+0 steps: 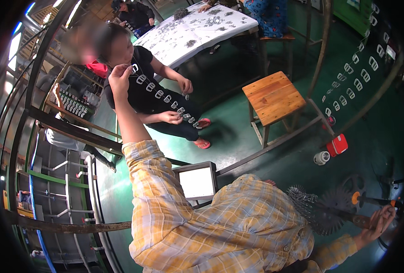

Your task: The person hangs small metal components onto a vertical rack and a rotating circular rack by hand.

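My left hand (120, 81) is raised at the upper left, its fingers pinched at the top of a strand of flat, rounded metal rings (158, 94), each with a crossbar. The strand slants down to the right, past a seated person in black, whose hand (171, 117) is close to its lower part. Far down at the right, my right hand (378, 224) has curled fingers beside a brown bar (360, 221) and an orange-and-black tool (370, 200). What those fingers hold cannot be made out. A bundle of metal hooks (301, 199) sits nearby.
Metal frame bars (274, 152) surround me. A wooden stool (274, 98) stands beyond. More ring strands (358, 85) hang at right. People sit around a white table (199, 32) strewn with small parts. A tray (214, 175), a red box (337, 145) and a white container (321, 158) are lower down.
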A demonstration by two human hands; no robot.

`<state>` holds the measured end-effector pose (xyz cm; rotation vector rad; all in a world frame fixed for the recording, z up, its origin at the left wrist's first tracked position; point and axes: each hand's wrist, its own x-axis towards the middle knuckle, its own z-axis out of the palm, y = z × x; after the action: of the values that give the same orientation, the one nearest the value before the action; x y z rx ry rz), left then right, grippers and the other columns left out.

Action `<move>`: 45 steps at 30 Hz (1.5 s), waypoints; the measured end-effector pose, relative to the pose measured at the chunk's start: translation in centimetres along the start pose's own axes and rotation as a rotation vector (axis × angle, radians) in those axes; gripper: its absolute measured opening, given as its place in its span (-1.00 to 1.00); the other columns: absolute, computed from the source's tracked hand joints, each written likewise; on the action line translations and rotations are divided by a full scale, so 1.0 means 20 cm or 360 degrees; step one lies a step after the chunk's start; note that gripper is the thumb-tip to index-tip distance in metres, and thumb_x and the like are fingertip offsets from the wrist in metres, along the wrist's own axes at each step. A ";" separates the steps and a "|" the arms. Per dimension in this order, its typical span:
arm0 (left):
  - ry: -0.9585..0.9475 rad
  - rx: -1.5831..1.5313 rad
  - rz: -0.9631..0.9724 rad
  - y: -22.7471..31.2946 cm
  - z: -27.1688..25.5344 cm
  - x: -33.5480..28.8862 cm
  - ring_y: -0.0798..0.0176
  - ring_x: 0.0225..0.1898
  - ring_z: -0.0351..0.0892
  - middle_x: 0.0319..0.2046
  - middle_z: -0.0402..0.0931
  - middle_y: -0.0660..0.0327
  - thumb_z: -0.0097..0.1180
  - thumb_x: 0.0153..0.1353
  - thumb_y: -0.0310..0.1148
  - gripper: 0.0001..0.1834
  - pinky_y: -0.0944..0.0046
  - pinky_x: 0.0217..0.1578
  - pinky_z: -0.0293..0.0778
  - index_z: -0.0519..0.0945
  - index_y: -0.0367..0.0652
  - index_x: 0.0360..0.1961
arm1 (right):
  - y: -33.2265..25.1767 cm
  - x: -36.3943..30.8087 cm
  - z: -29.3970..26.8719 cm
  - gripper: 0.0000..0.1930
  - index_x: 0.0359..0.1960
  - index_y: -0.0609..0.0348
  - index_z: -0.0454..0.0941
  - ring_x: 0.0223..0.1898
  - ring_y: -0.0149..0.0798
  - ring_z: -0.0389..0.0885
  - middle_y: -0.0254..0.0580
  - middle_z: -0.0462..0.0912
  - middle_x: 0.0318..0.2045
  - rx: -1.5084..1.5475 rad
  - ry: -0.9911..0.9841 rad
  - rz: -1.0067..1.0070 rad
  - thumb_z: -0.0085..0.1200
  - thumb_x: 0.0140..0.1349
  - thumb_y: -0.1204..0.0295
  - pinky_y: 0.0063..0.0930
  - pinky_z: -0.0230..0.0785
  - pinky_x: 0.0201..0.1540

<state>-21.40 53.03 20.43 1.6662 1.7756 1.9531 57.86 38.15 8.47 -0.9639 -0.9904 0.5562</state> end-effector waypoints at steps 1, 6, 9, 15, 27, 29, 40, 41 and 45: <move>0.0004 0.0006 -0.0001 0.01 -0.01 -0.01 0.47 -0.50 0.44 -0.54 0.50 0.27 0.14 -0.04 -0.57 -0.89 0.51 -0.42 0.35 0.49 -0.32 -0.44 | 0.00 0.00 0.00 -0.57 -0.10 0.35 0.12 -0.64 -0.61 0.10 -0.18 0.19 -0.32 -0.0001 -0.0021 -0.0009 -0.09 -0.01 0.43 -0.79 -0.09 -0.57; 0.0030 -0.0012 0.0038 0.06 -0.07 -0.04 0.48 -0.50 0.44 -0.54 0.49 0.28 0.13 -0.03 -0.56 -0.91 0.51 -0.43 0.34 0.49 -0.32 -0.44 | 0.01 0.01 -0.09 -0.58 -0.09 0.34 0.12 -0.57 -0.59 0.13 -0.18 0.19 -0.30 0.0010 -0.0131 0.0047 -0.10 0.00 0.44 -0.78 -0.06 -0.54; -0.0014 0.0064 0.0043 0.10 -0.07 -0.07 0.48 -0.49 0.44 -0.53 0.49 0.27 0.13 -0.02 -0.56 -0.91 0.51 -0.43 0.34 0.49 -0.32 -0.45 | 0.02 0.01 -0.09 -0.58 -0.08 0.33 0.13 -0.53 -0.58 0.16 -0.18 0.20 -0.28 0.0004 -0.0101 0.0054 -0.11 0.01 0.46 -0.79 -0.03 -0.50; -0.0011 0.0009 0.0047 0.13 -0.10 -0.10 0.47 -0.42 0.46 -0.47 0.51 0.26 0.10 0.00 -0.60 -0.90 0.50 -0.35 0.36 0.50 -0.30 -0.40 | 0.01 0.00 -0.12 -0.59 -0.07 0.33 0.13 -0.48 -0.57 0.19 -0.17 0.21 -0.24 0.0006 -0.0098 0.0081 -0.12 0.02 0.47 -0.81 0.01 -0.46; 0.0093 0.0136 0.0023 0.26 -0.01 -0.21 0.50 -0.47 0.44 -0.52 0.49 0.29 0.10 -0.02 -0.63 -0.93 0.53 -0.41 0.37 0.48 -0.33 -0.46 | 0.02 0.00 -0.11 -0.60 -0.08 0.36 0.12 -0.60 -0.60 0.14 -0.15 0.21 -0.26 0.0022 0.0070 0.0027 -0.13 0.03 0.49 -0.80 -0.04 -0.52; 0.0091 0.0112 0.0032 0.27 0.00 -0.20 0.51 -0.47 0.43 -0.52 0.49 0.29 0.09 -0.02 -0.63 -0.93 0.53 -0.42 0.36 0.48 -0.33 -0.46 | 0.02 0.00 -0.15 -0.59 -0.07 0.37 0.11 -0.62 -0.60 0.13 -0.14 0.21 -0.26 0.0065 -0.0060 0.0021 -0.13 0.03 0.50 -0.79 -0.04 -0.53; 0.0082 0.0105 0.0038 0.26 0.00 -0.13 0.51 -0.47 0.44 -0.50 0.51 0.28 0.12 -0.03 -0.61 -0.91 0.54 -0.43 0.36 0.49 -0.31 -0.44 | 0.01 -0.01 -0.14 -0.53 0.00 0.39 0.08 -0.65 -0.59 0.11 -0.11 0.21 -0.26 0.0112 -0.0044 0.0010 -0.13 0.02 0.51 -0.78 -0.06 -0.55; 0.0078 0.0105 0.0074 0.25 -0.01 -0.13 0.49 -0.46 0.45 -0.50 0.51 0.28 0.12 -0.03 -0.61 -0.90 0.53 -0.40 0.36 0.49 -0.32 -0.43 | 0.02 0.00 -0.18 -0.53 0.00 0.39 0.08 -0.65 -0.59 0.11 -0.11 0.21 -0.26 0.0108 -0.0043 0.0011 -0.13 0.02 0.51 -0.78 -0.06 -0.55; 0.0041 0.0145 0.0062 0.25 -0.02 -0.11 0.47 -0.42 0.46 -0.46 0.52 0.25 0.09 -0.01 -0.61 -0.89 0.52 -0.33 0.34 0.51 -0.32 -0.38 | 0.05 0.00 -0.27 -0.48 0.04 0.36 0.08 -0.32 -0.46 0.33 -0.09 0.29 -0.19 0.0183 -0.0255 0.0098 -0.09 0.02 0.46 -0.74 0.12 -0.32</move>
<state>-17.74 49.54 22.66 1.7224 1.8829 1.9459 62.69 36.45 6.49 -0.8595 -1.0621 0.7430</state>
